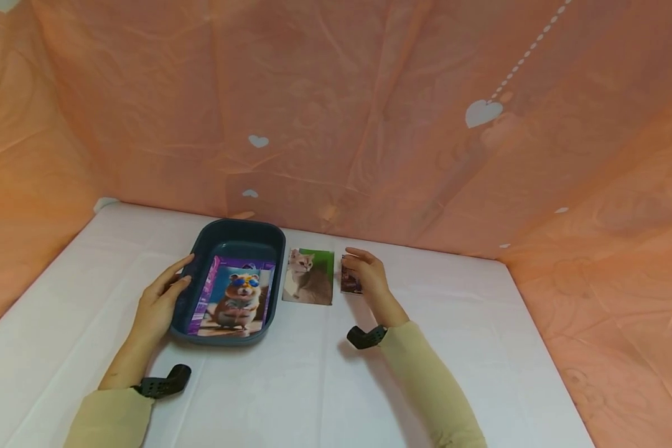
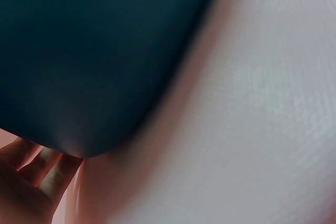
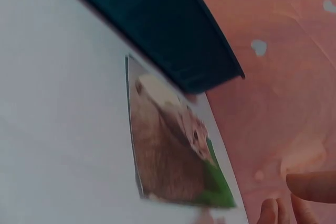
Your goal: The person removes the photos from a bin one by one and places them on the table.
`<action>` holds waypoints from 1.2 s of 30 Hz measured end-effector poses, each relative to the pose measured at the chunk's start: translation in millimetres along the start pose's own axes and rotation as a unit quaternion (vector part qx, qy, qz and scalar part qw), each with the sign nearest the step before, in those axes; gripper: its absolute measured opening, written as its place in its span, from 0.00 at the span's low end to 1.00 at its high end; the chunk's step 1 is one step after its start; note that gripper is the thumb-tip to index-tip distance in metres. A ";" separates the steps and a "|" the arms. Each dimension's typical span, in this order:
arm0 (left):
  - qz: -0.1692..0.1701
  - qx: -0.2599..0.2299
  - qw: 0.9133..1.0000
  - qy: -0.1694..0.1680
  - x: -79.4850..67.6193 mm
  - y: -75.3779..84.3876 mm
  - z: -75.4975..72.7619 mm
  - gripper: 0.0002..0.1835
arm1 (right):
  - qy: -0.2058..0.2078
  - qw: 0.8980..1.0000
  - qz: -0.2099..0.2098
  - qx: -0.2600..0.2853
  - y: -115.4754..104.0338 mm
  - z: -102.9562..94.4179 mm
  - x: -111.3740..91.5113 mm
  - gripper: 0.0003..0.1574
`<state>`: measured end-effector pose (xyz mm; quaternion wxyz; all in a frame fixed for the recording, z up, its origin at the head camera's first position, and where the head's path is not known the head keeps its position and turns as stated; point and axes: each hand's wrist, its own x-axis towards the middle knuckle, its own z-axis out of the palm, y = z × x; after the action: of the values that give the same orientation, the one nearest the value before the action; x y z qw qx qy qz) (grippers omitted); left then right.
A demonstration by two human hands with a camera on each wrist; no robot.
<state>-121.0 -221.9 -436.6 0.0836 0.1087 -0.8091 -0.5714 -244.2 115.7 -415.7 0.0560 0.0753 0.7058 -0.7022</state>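
The tray (image 1: 232,231) contains the hamster card (image 1: 238,305), lying over the purple card (image 1: 214,280) towards the near end. The left hand (image 1: 154,308) touches the tray's left side with fingers nearly straight. The cat card (image 1: 310,277) lies just right of the tray. The right hand (image 1: 374,283), fingers slightly bent, partly covers the small card (image 1: 348,283); I cannot tell whether it pinches it.
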 end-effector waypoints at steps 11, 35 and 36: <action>-0.001 0.009 1.000 0.000 1.0 -2.0 1.2 0.26 | -0.077 0.997 -0.002 -0.010 -9.0 31.8 -11.2 0.26; 0.000 0.033 0.999 0.009 -1.2 0.1 1.1 0.25 | -0.259 0.966 -0.010 -0.009 -45.5 106.6 -23.9 0.29; 0.000 0.036 0.999 0.011 -1.1 0.0 1.2 0.25 | -0.257 0.966 -0.005 -0.011 -46.1 111.2 -23.6 0.29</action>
<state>-120.3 -220.5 -437.0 0.0883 0.1181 -0.8283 -0.5405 -232.5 3.8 -366.9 0.2331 -0.1120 0.6759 -0.6901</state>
